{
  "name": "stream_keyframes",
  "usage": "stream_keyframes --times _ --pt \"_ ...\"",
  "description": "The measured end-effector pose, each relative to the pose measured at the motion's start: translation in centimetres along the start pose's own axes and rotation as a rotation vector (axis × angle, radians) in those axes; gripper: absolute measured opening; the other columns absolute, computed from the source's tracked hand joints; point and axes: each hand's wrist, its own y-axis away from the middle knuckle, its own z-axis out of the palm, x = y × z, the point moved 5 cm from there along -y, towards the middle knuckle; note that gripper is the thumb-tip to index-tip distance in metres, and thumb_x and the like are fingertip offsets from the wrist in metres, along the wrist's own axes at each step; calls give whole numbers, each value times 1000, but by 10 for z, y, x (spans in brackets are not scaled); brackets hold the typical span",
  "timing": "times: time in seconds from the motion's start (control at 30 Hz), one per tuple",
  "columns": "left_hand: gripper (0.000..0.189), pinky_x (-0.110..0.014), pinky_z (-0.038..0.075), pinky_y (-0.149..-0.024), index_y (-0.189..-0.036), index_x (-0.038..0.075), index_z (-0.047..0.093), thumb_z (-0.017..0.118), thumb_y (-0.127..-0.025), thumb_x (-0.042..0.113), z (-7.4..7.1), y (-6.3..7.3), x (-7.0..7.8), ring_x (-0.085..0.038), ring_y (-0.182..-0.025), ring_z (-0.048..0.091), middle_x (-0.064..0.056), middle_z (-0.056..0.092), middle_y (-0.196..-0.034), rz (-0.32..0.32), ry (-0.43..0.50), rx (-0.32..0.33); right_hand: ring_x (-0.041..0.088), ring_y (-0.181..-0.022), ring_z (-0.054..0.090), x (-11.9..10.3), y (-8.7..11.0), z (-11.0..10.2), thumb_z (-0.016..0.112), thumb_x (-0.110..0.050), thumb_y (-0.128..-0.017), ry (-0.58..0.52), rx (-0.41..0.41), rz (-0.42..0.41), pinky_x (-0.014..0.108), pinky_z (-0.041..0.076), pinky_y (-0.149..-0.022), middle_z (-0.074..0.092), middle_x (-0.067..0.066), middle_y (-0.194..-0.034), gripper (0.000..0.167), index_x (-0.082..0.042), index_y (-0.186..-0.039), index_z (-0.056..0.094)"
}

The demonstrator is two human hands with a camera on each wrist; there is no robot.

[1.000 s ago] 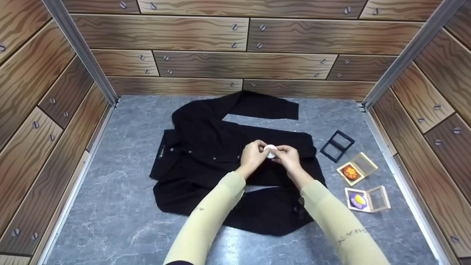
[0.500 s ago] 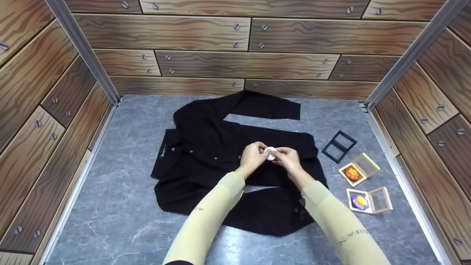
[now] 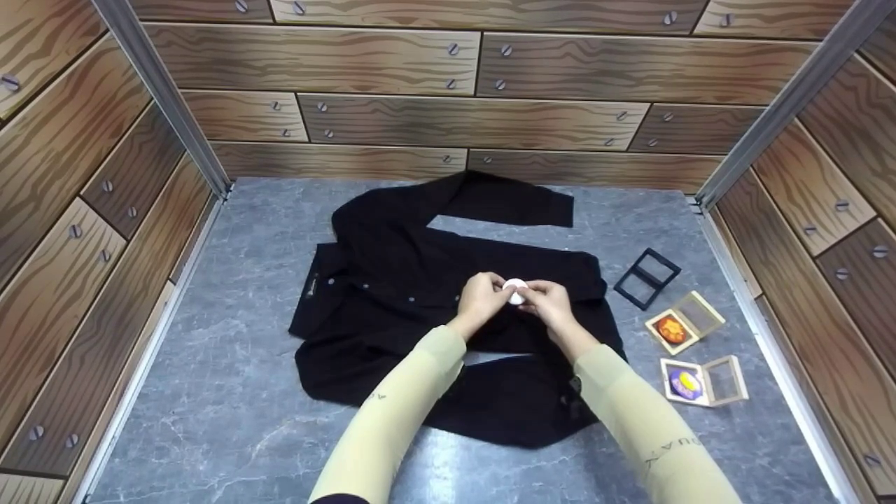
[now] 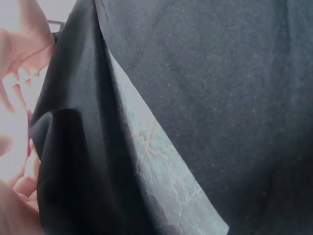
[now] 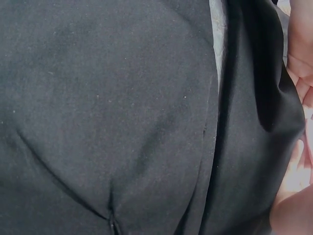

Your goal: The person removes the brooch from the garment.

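A black button-up shirt (image 3: 406,259) lies spread on the grey floor, its collar toward the left and one sleeve stretched along the back. Over its lower front, both hands meet at a small white round disc (image 3: 516,284). My left hand (image 3: 480,297) pinches it from the left, thumb on its face. From the right, my right hand (image 3: 549,304) pinches the other side. In both wrist views a fold of shirt cloth (image 4: 68,142) rises to the fingers, which are overexposed there. The disc itself is out of sight in those views.
On the right lie a black double-window frame (image 3: 647,278), an opened gold case (image 3: 686,322) with an orange round piece, and an opened pale case (image 3: 703,381) with a purple and yellow round piece. Wood-patterned walls (image 3: 392,63) enclose the floor.
Both hands keep their hold on the white disc in nearly the same place. The head view shifts slightly; the shirt and cases stay where they are on the floor.
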Motion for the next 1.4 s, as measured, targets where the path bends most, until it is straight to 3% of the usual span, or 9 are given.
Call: stream_keyframes --times 0.37,0.8,1.27,1.4 --pt "21 -25 58 -76 -101 6 81 78 -95 26 0 1 2 -15 -83 72 -5 81 -93 -46 -28 9 4 -67 68 -1 3 3 63 5 -100 29 69 124 17 60 -65 68 0 -82 30 24 -122 61" --pt "18 -24 57 -75 -99 6 83 81 -94 24 0 2 0 -14 -82 72 -5 81 -93 -31 -36 5 4 -62 68 2 4 3 63 6 -98 24 110 129 16 59 -61 69 -1 -75 16 17 -109 68" --pt "17 -27 58 -75 -95 10 84 80 -92 26 2 2 -6 -16 -83 73 -1 81 -89 -87 -47 -5 4 -60 66 7 6 6 62 6 -97 56 121 138 14 57 -59 66 -1 -76 18 19 -109 67" --pt "16 -28 57 -74 -91 11 83 80 -88 27 3 0 -10 -11 -76 69 4 79 -83 -101 -44 0 3 -61 65 6 7 8 63 5 -98 68 116 139 15 57 -59 67 -2 -75 19 19 -110 66"
